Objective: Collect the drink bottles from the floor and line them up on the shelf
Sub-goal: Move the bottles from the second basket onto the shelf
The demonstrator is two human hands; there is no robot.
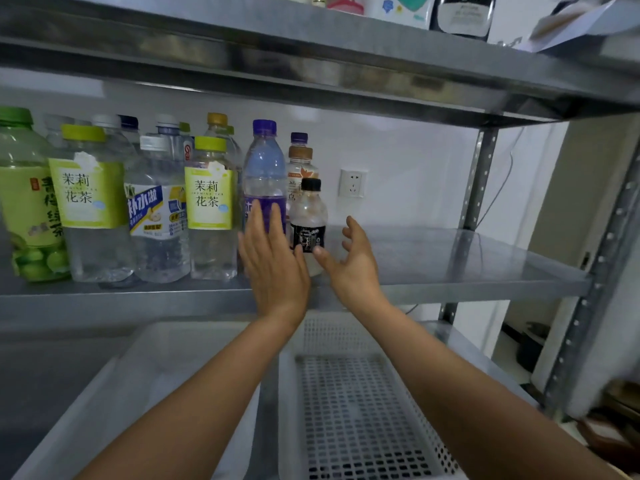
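Note:
Several drink bottles stand in rows on the left half of the metal shelf [450,271]. At the right end of the front row a small black-capped bottle [307,216] stands upright beside a tall purple-capped bottle [265,171]. My left hand [273,261] is flat with straight fingers in front of the purple-capped bottle's lower part; I cannot tell whether it touches. My right hand [353,261] is spread just right of the small bottle, thumb near its base, holding nothing.
The shelf's right half is bare metal, with a wall socket [352,182] behind it. An upper shelf [311,64] hangs close overhead. Below are white plastic baskets [360,410], one perforated. A slotted upright post [479,181] stands at the right.

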